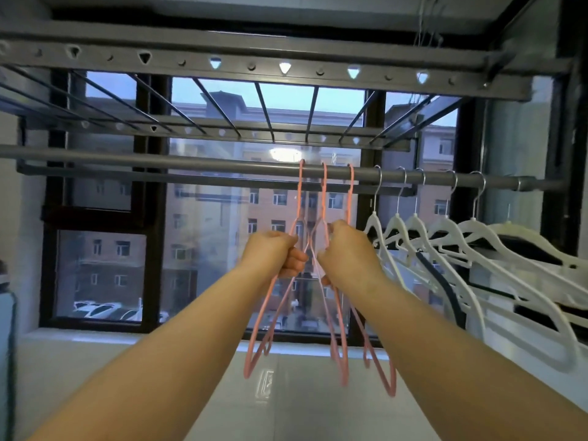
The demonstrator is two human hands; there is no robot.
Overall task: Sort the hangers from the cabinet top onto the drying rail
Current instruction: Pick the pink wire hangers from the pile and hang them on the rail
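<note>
Three thin pink hangers (323, 198) hang by their hooks on the grey drying rail (159, 155), near its middle. My left hand (275, 253) grips the shoulder of the leftmost pink hanger (264, 316). My right hand (346, 249) holds the other pink hangers (337, 345) at their necks, close beside the left hand. To the right on the same rail hang several white plastic hangers (445, 237), packed closely. The cabinet top is out of view.
A grey overhead drying rack (254, 66) with perforated bars spans the top. Behind the rail is a dark-framed window (152, 202) over a white sill (127, 342). A dark cable (451, 291) hangs among the white hangers. The rail's left half carries nothing.
</note>
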